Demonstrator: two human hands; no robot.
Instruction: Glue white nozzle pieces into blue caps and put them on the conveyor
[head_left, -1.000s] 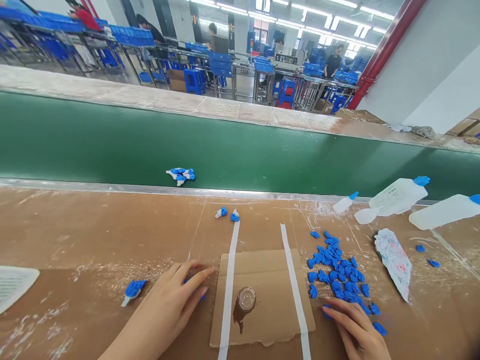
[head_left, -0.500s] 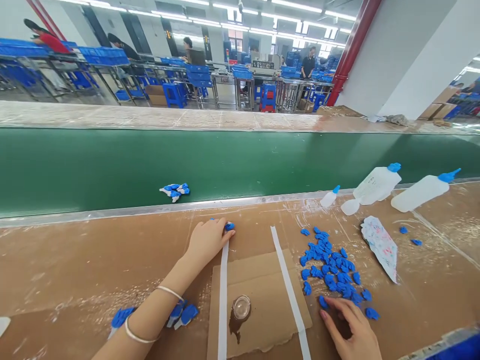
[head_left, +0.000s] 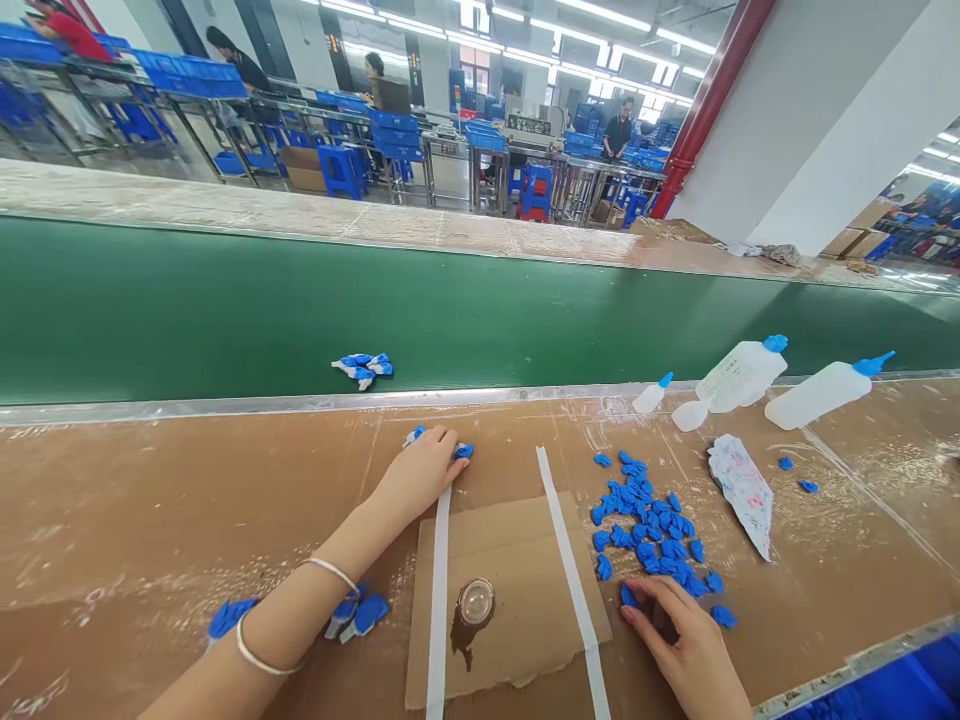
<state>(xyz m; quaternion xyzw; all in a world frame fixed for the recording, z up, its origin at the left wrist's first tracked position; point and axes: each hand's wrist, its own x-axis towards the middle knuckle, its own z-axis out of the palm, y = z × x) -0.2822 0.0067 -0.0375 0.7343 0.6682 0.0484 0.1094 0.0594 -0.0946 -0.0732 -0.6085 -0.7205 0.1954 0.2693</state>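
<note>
My left hand [head_left: 424, 468] reaches to the work surface's far edge, with its fingers closed over a few small blue-and-white pieces [head_left: 463, 451] that stick out on both sides. How many lie under the palm is hidden. At the lower right, my right hand [head_left: 686, 640] pinches a small blue piece [head_left: 628, 596] between thumb and fingertips. Just beyond it spreads a loose pile of similar blue pieces [head_left: 652, 525]. Between my hands lies a cardboard sheet [head_left: 517, 560], taped down, bearing a small round clear dish [head_left: 476, 602] beside a dark wet stain.
A green conveyor belt [head_left: 225, 310] runs across behind the surface, carrying a cluster of blue-and-white pieces [head_left: 364, 368]. Squeeze bottles [head_left: 817, 395] lean at the right near a stained scrap [head_left: 742, 490]. More blue-and-white pieces [head_left: 366, 615] lie by my left forearm. People sit at far benches.
The view has shifted and tilted slightly. My right hand now has its fingertips closed around the blue piece at the pile's near edge. My left hand stays over the blue-and-white pieces.
</note>
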